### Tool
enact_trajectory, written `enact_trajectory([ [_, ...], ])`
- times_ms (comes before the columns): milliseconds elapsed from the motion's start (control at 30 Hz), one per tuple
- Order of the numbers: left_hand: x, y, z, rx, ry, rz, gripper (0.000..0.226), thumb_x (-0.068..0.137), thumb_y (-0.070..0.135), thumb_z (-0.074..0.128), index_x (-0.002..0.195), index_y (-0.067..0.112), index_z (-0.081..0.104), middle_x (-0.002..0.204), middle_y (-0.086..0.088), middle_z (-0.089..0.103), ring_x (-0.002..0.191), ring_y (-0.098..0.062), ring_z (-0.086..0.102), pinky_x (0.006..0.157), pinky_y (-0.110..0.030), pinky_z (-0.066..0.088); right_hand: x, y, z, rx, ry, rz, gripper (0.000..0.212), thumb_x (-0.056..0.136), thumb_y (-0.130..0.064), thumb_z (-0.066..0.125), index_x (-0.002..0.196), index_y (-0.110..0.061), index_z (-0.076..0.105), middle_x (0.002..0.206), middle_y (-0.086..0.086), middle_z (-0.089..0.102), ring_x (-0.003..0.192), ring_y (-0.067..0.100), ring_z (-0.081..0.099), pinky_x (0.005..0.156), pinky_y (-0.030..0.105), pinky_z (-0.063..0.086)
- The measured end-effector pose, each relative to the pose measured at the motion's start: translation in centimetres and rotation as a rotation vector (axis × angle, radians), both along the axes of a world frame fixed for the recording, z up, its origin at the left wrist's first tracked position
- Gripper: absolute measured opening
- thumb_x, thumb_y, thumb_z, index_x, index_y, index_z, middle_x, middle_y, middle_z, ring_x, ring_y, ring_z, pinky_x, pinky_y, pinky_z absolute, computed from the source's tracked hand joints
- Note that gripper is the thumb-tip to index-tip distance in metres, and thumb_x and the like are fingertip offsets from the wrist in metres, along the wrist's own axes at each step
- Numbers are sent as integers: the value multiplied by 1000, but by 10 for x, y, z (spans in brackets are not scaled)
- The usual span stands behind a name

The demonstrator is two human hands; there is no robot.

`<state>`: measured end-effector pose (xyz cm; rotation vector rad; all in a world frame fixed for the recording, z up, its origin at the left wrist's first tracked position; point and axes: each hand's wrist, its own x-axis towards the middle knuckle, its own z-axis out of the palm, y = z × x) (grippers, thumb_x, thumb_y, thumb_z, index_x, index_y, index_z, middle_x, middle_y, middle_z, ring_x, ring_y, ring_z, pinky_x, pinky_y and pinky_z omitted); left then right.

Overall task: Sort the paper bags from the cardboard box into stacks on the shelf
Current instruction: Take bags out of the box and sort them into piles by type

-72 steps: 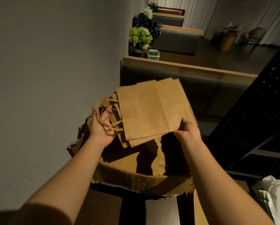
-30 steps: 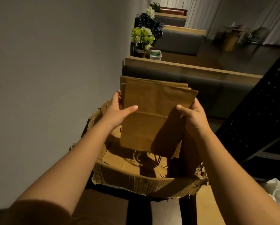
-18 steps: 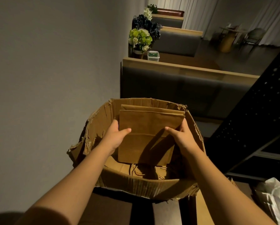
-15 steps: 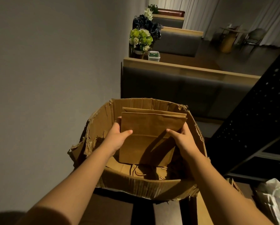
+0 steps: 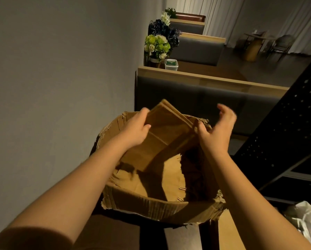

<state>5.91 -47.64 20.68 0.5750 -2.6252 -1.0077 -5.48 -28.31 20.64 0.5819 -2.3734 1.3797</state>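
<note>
Over the cardboard box (image 5: 151, 204) our left hand (image 5: 135, 131) grips the tilted paper bags (image 5: 162, 139), right hand (image 5: 217, 131) spread beside them; next we judge a two-handed squaring before shelving

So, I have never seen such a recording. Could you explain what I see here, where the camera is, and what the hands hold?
There is no machine here. The camera sits on a person's head and looks forward and down, so both bare arms reach out from below. The left hand grips a tilted bundle of flat brown paper bags above a torn cardboard box. The right hand is open beside the bundle; whether its thumb touches the bundle is unclear. More bags lie inside the box. Behind stand seat backs and flowers.
</note>
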Motion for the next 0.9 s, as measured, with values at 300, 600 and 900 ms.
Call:
enact_trajectory([
  [300,-29,35,26,-525,-172,-163,60,91,8,59,144,17,33,136,-8,46,125,-26,43,105,-41,35,32,-42,59,940,208,254,50,89,-25,64,133,-15,43,95,-1,55,90,20,60,74,33,51],
  [600,-14,35,-17,-277,386,206,35,86,24,63,116,29,46,126,2,47,121,-20,43,102,-42,38,-17,-5,16,832,-7,256,16,94,-24,57,109,-25,63,95,-4,62,79,13,57,62,28,48],
  [900,-8,24,-57,1075,335,521,118,59,63,79,153,25,20,154,-1,34,140,-28,35,112,-50,34,-16,34,-21,-28,-740,454,18,93,-15,61,108,-25,63,104,-1,71,98,17,67,88,34,53],
])
